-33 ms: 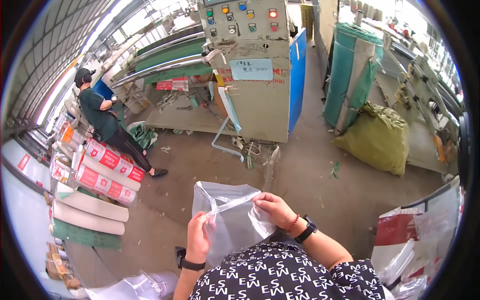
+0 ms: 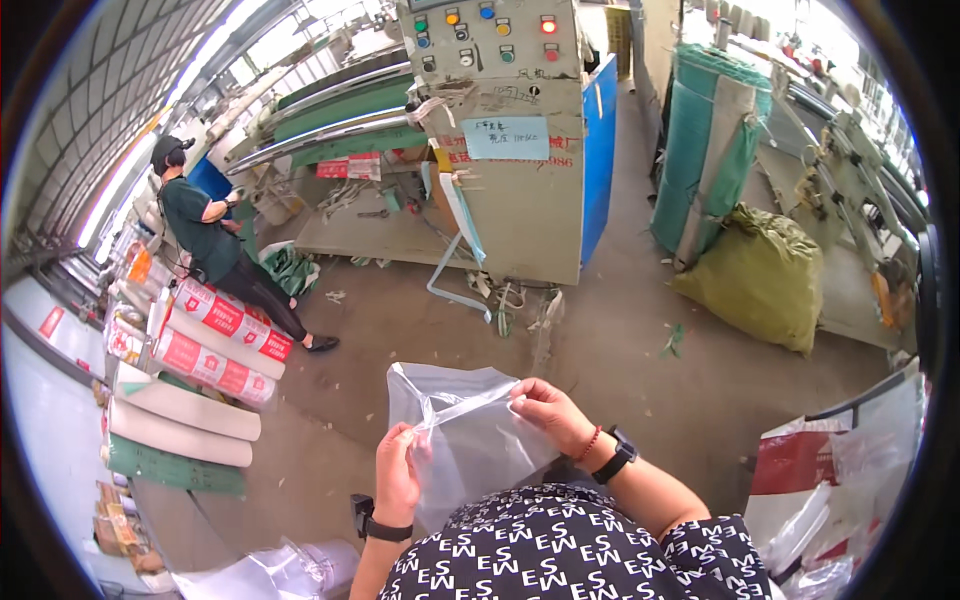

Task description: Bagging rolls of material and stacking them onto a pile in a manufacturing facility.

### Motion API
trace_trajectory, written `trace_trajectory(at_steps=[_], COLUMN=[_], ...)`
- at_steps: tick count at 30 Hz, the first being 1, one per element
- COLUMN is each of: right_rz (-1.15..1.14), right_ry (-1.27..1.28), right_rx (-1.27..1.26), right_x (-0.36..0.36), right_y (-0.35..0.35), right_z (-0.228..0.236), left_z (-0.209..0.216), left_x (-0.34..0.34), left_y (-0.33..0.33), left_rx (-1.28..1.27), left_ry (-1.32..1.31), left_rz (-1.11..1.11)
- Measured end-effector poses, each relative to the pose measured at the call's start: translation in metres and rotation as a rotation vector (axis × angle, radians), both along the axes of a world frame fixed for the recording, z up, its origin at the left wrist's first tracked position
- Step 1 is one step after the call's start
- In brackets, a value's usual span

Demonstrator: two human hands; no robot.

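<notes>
A clear plastic bag [image 2: 470,450] hangs in front of my body, its upper part creased and folded over in a band. My left hand [image 2: 398,475] pinches its left edge between thumb and fingers. At the upper right corner, the fingertips of my right hand [image 2: 550,412] grip the same film. The band stretches between both hands, and a loose flap rises beyond it. My shirt hides the lower end of the bag.
A grey control cabinet [image 2: 500,210] stands ahead, beside a machine with long rollers. Left are wrapped rolls [image 2: 215,365] and a co-worker [image 2: 205,225] standing. A green roll [image 2: 690,150] and a stuffed olive sack [image 2: 755,280] stand right. More clear film [image 2: 270,570] lies at lower left.
The whole scene has shifted very slightly to the right in view. Both hands keep their hold on the bag, and the right fingers have shifted slightly.
</notes>
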State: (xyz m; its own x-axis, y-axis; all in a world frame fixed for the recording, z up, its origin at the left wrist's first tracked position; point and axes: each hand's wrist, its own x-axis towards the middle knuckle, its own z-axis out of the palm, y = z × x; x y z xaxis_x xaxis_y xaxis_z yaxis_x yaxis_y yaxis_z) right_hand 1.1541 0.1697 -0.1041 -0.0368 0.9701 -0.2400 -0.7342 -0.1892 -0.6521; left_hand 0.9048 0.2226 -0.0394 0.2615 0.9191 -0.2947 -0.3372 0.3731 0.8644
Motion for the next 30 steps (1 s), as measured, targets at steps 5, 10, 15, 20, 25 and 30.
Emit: trace_trajectory(at_steps=[5,10,15,20,25,30], right_rz=[0.205,0.529,0.527,0.507,0.433,0.467], right_ry=[0.184,0.263,-0.027,-0.396,-0.952,-0.696], right_rx=[-0.184,-0.219,-0.219,-0.081,0.327,0.037], right_x=[0.018,0.012,0.006,-0.003,-0.022,-0.002], right_y=[0.015,0.018,0.034,0.046,0.036,0.036], right_z=[-0.009,-0.036,0.001,0.005,-0.009,0.002], left_z=[0.004,-0.010,-0.039,-0.033,-0.031,-0.048], left_x=[0.004,-0.003,-0.028,-0.005,0.049,0.059], left_y=[-0.014,-0.018,-0.015,-0.021,-0.018,-0.012], left_rx=[0.248,0.527,0.503,0.266,0.158,-0.148], left_ry=[0.506,0.602,0.843,0.672,0.446,-0.007], left_rz=[-0.043,0.016,0.038,0.128,-0.132,-0.006])
